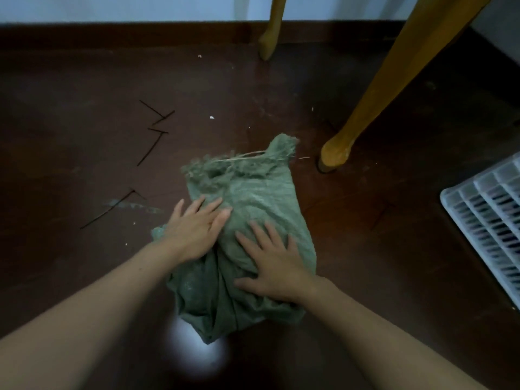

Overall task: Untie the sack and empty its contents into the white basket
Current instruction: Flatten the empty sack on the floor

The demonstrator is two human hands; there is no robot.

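Head view. Green woven sack (pixel 253 198) flat on the dark floor (pixel 84 80), long axis running away from the body. Left hand (pixel 194 232) and right hand (pixel 275 266) both pressing on its middle, fingers (pixel 197 205) straight and spread, gripping nothing. Tied neck with pale twine (pixel 251 155) at the sack's far end, just beyond the left fingertips, so nearer that hand. Contents hidden, probably still inside. White basket (pixel 484 220) well apart to the sack's right; inside impossible to tell. Likely next: reaching forward to the knot.
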